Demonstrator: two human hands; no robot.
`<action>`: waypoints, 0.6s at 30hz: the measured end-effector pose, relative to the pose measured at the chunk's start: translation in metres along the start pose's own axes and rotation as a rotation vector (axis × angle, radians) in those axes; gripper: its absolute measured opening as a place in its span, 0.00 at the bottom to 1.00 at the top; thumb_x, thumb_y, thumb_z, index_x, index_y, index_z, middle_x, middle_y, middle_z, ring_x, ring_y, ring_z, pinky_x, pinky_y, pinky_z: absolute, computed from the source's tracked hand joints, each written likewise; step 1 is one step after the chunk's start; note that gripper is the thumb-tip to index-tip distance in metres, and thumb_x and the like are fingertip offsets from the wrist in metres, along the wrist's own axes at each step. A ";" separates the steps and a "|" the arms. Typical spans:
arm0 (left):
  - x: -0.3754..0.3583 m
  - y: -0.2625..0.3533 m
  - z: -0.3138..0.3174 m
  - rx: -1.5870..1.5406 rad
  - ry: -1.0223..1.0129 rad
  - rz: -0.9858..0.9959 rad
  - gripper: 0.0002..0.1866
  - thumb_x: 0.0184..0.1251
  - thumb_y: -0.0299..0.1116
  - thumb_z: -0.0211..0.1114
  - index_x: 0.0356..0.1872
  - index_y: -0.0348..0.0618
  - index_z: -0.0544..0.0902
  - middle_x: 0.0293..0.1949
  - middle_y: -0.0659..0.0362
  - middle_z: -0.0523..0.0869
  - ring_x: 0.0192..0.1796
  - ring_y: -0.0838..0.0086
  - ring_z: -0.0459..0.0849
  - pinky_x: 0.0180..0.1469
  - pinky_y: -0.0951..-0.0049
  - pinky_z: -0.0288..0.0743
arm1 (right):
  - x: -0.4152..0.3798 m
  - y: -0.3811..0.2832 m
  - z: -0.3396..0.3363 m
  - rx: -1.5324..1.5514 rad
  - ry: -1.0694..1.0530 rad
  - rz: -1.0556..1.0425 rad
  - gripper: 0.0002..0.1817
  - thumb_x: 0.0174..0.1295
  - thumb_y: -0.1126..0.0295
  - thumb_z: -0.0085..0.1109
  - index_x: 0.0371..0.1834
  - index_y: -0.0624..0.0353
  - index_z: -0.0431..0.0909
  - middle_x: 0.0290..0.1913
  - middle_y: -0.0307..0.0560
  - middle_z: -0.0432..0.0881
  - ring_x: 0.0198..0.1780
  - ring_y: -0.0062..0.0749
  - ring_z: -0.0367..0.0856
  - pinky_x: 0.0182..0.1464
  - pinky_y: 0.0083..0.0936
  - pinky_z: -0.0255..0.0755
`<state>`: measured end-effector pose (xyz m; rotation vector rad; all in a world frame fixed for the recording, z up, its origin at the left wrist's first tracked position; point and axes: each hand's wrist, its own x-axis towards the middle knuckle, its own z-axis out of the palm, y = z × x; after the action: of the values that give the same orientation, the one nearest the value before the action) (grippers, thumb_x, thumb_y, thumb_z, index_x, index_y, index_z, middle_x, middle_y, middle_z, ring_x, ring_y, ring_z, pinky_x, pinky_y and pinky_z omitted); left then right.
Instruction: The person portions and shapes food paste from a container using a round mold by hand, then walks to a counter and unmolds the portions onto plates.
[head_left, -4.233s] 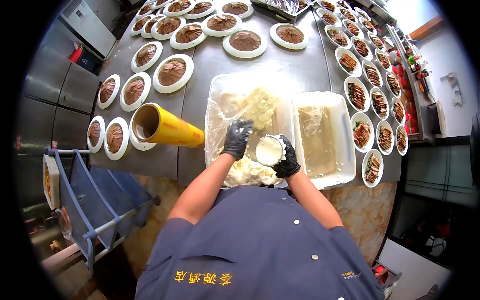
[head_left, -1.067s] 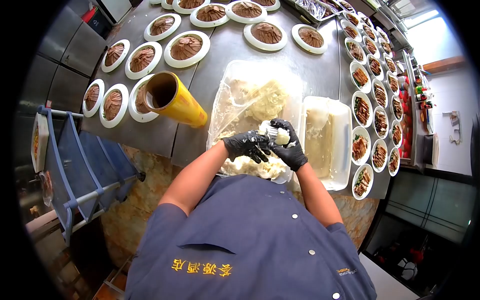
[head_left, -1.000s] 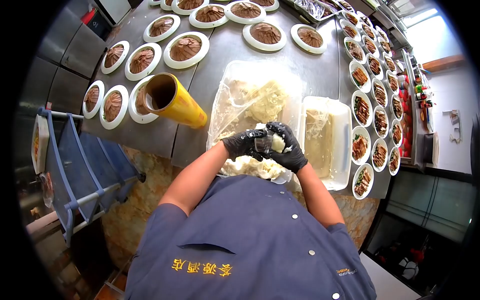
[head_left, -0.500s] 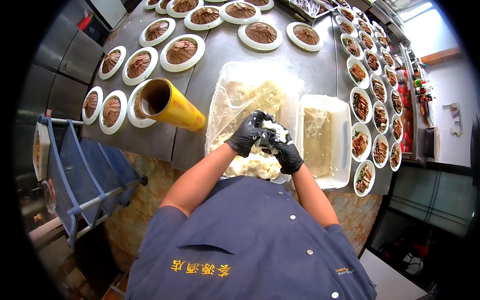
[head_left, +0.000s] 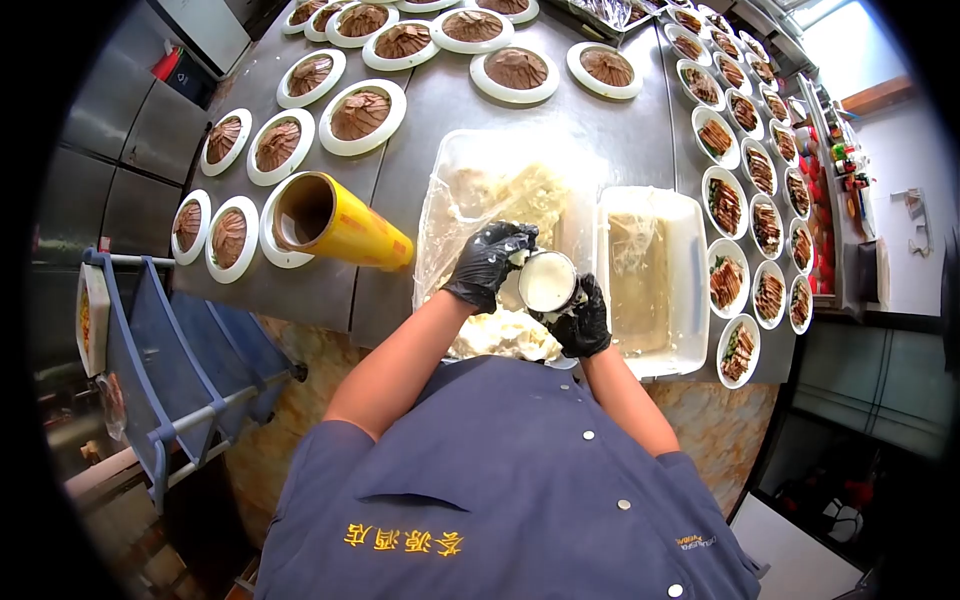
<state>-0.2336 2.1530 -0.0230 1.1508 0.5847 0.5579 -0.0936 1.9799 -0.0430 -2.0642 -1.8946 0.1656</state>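
Observation:
My right hand [head_left: 583, 322], in a black glove, grips a small round cup [head_left: 548, 281] with a dark rim. White mash fills the cup to a fairly smooth, level top that faces up at me. Just left of it, my left hand [head_left: 490, 266], also gloved in black, has its fingers curled, with white bits at the fingertips; what lies inside the fingers is hidden. Both hands are over a clear plastic tub [head_left: 428, 225] lined with film. Pale shredded food and a lumpy white mash [head_left: 508, 335] lie in that tub.
A second plastic tub [head_left: 697, 290] with shreds and cloudy residue stands to the right. On the left is a yellow cardboard-cored roll [head_left: 365, 232]. Plates of sliced meat [head_left: 362, 115] line the table's left and back; bowls of meat strips [head_left: 728, 282] line its right. A blue-shelved rack [head_left: 190, 350] stands lower left.
The cup has turned upright, so its white filled top now shows. My left hand has come away from it to the left; my right hand still holds it.

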 end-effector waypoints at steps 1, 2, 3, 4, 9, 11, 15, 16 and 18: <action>-0.002 0.000 0.000 0.173 -0.037 0.159 0.14 0.71 0.25 0.63 0.55 0.35 0.85 0.52 0.55 0.88 0.54 0.69 0.86 0.59 0.69 0.80 | 0.004 -0.002 -0.001 0.071 0.014 0.055 0.36 0.59 0.49 0.72 0.67 0.54 0.75 0.64 0.52 0.80 0.65 0.45 0.77 0.63 0.33 0.73; -0.005 0.000 0.001 0.339 -0.047 0.324 0.15 0.72 0.25 0.62 0.56 0.35 0.85 0.54 0.54 0.87 0.55 0.68 0.86 0.60 0.68 0.80 | 0.007 -0.004 -0.003 0.151 0.026 0.109 0.34 0.60 0.52 0.71 0.67 0.55 0.75 0.64 0.51 0.80 0.64 0.44 0.78 0.63 0.33 0.73; -0.006 0.002 -0.001 0.582 -0.057 0.473 0.16 0.69 0.23 0.62 0.56 0.35 0.85 0.58 0.52 0.86 0.57 0.64 0.85 0.61 0.66 0.80 | 0.011 -0.005 -0.005 0.233 0.043 0.162 0.33 0.60 0.55 0.71 0.67 0.56 0.74 0.63 0.51 0.80 0.63 0.43 0.79 0.64 0.34 0.74; -0.006 0.005 -0.002 0.824 -0.068 0.621 0.17 0.67 0.21 0.62 0.56 0.35 0.85 0.61 0.49 0.84 0.59 0.60 0.85 0.61 0.64 0.81 | 0.015 -0.007 -0.007 0.314 0.064 0.214 0.32 0.61 0.58 0.71 0.67 0.57 0.74 0.62 0.50 0.81 0.63 0.42 0.80 0.64 0.34 0.74; -0.034 0.034 0.028 0.180 -0.271 0.183 0.24 0.82 0.29 0.52 0.74 0.35 0.68 0.75 0.48 0.71 0.77 0.61 0.69 0.78 0.60 0.64 | 0.013 0.001 0.018 0.620 0.119 0.286 0.33 0.59 0.63 0.71 0.67 0.59 0.72 0.62 0.52 0.80 0.63 0.44 0.78 0.66 0.37 0.71; -0.031 0.026 0.025 0.075 -0.226 0.257 0.24 0.81 0.29 0.52 0.74 0.35 0.69 0.75 0.47 0.72 0.77 0.61 0.69 0.77 0.60 0.65 | 0.014 -0.005 0.013 0.624 0.110 0.301 0.28 0.62 0.72 0.69 0.66 0.58 0.71 0.62 0.45 0.81 0.62 0.33 0.81 0.66 0.31 0.75; -0.015 0.025 0.007 0.341 -0.134 0.335 0.24 0.79 0.28 0.53 0.73 0.34 0.69 0.74 0.49 0.73 0.73 0.63 0.74 0.74 0.64 0.69 | 0.015 -0.006 0.014 1.021 0.103 0.366 0.28 0.63 0.65 0.68 0.65 0.58 0.72 0.61 0.47 0.81 0.62 0.36 0.81 0.66 0.36 0.76; -0.012 0.023 0.003 0.555 -0.131 0.390 0.24 0.80 0.28 0.52 0.73 0.33 0.69 0.74 0.49 0.73 0.73 0.64 0.74 0.74 0.65 0.69 | 0.016 -0.007 0.015 1.147 0.106 0.398 0.27 0.63 0.63 0.67 0.65 0.58 0.72 0.61 0.48 0.81 0.62 0.38 0.81 0.65 0.37 0.76; -0.007 0.013 0.007 0.278 -0.118 0.239 0.22 0.79 0.26 0.53 0.71 0.32 0.72 0.72 0.50 0.75 0.72 0.65 0.75 0.73 0.66 0.70 | 0.018 -0.011 0.016 1.324 0.068 0.409 0.32 0.59 0.65 0.73 0.66 0.59 0.72 0.60 0.50 0.82 0.61 0.38 0.81 0.65 0.36 0.75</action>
<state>-0.2357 2.1475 -0.0073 1.5196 0.4340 0.6200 -0.1066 2.0012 -0.0525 -1.3631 -0.7814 1.0740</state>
